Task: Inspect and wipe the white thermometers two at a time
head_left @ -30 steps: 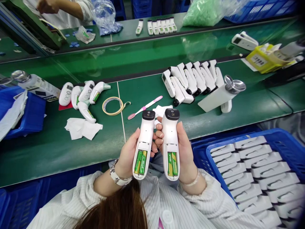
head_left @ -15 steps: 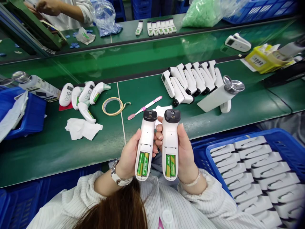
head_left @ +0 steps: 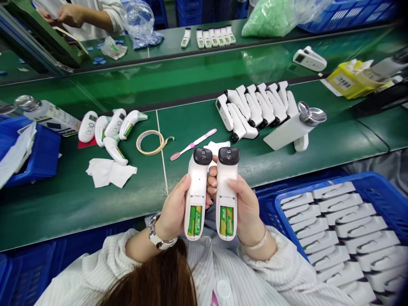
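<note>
My left hand (head_left: 174, 208) grips a white handheld thermometer (head_left: 196, 187) upright, its open battery bay showing two green batteries (head_left: 194, 220). My right hand (head_left: 247, 208) holds a second white thermometer (head_left: 227, 187) the same way, with green batteries (head_left: 226, 221) showing and the thumb lying across its body. The two units stand side by side, almost touching, above the near edge of the green belt (head_left: 63, 199), black sensor heads up.
A row of white thermometers (head_left: 255, 108) lies on the belt behind, beside a pink toothbrush (head_left: 193, 144), a tape roll (head_left: 150, 142) and white cloths (head_left: 110, 172). Blue crate of white covers (head_left: 347, 238) at right. Another person's hands (head_left: 68, 15) work at far left.
Both hands drew the two thermometers closer together and slightly toward me. My right thumb moved across the right unit's body. A white device on the far belt drifted left.
</note>
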A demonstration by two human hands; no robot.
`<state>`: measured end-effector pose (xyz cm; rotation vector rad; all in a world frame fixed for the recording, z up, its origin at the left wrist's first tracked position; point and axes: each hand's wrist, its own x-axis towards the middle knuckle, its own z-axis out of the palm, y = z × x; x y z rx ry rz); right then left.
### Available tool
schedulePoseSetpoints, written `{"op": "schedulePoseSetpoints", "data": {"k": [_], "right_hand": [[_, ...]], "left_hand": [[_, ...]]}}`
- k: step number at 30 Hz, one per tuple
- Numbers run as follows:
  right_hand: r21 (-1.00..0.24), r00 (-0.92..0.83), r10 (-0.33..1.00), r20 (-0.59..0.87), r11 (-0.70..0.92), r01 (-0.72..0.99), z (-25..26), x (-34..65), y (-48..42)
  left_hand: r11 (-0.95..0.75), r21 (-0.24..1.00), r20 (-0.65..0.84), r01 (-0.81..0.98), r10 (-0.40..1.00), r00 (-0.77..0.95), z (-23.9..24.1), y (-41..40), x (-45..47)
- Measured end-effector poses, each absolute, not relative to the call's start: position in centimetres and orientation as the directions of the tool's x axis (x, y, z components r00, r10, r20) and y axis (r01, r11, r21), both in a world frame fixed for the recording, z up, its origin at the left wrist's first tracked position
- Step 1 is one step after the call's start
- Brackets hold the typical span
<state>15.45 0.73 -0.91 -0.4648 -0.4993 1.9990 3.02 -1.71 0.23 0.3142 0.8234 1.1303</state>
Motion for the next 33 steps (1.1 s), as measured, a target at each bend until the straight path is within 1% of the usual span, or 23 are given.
{"op": "schedulePoseSetpoints", "data": {"k": [2, 5, 8, 11, 14, 18, 21, 23, 26, 28, 30, 31, 33], "right_hand": [[-0.534, -0.458, 0.882, -0.109, -0.440, -0.722, -0.8, 15.6, 0.7], [-0.513, -0.470, 0.879, -0.086, -0.443, -0.735, -0.8, 15.8, 0.8], [-0.453, -0.474, 0.880, -0.040, -0.438, -0.776, -0.8, 16.1, 1.0], [-0.367, -0.471, 0.879, -0.078, -0.465, -0.806, -0.7, 16.2, 1.1], [-0.360, -0.458, 0.883, -0.105, -0.463, -0.810, -0.5, 16.2, 1.2], [-0.462, -0.452, 0.890, -0.057, -0.425, -0.778, 0.1, 16.2, 1.3], [-0.545, -0.410, 0.911, -0.056, -0.372, -0.751, 0.5, 16.1, 1.3], [-0.577, -0.341, 0.936, -0.083, -0.324, -0.750, 0.5, 15.7, 1.3], [-0.661, -0.138, 0.981, -0.135, -0.193, -0.725, -0.1, 14.9, 1.3], [-0.737, -0.065, 0.985, -0.159, -0.162, -0.656, -1.0, 14.3, 1.4], [-0.817, -0.096, 0.985, -0.142, -0.171, -0.551, -2.1, 13.9, 1.9], [-0.856, -0.121, 0.986, -0.112, -0.158, -0.492, -2.6, 13.8, 2.2], [-0.932, -0.122, 0.992, -0.028, -0.070, -0.357, -3.1, 13.9, 3.1]], "left_hand": [[0.423, 0.614, -0.427, -0.666, 0.888, 0.171, 0.1, -1.7, 3.0], [0.440, 0.611, -0.448, -0.658, 0.878, 0.172, 0.0, -1.7, 2.9], [0.454, 0.608, -0.450, -0.651, 0.873, 0.188, 0.0, -1.7, 2.8], [0.447, 0.599, -0.454, -0.664, 0.873, 0.178, 0.0, -1.8, 2.8], [0.454, 0.600, -0.466, -0.659, 0.867, 0.174, 0.1, -1.8, 2.8], [0.441, 0.645, -0.444, -0.624, 0.881, 0.164, 0.0, -1.9, 2.7], [0.361, 0.749, -0.345, -0.556, 0.928, 0.138, -0.2, -2.4, 2.8], [0.306, 0.815, -0.273, -0.492, 0.952, 0.141, -0.4, -2.7, 3.0], [0.280, 0.850, -0.244, -0.445, 0.960, 0.138, -0.7, -3.1, 3.4], [0.251, 0.867, -0.237, -0.431, 0.968, 0.087, -0.8, -3.2, 3.6], [0.214, 0.889, -0.234, -0.404, 0.972, 0.002, -0.9, -3.1, 3.6], [0.204, 0.898, -0.237, -0.390, 0.971, -0.037, -0.9, -3.0, 3.5], [0.197, 0.904, -0.255, -0.378, 0.961, -0.108, -1.0, -2.7, 3.0]]}}
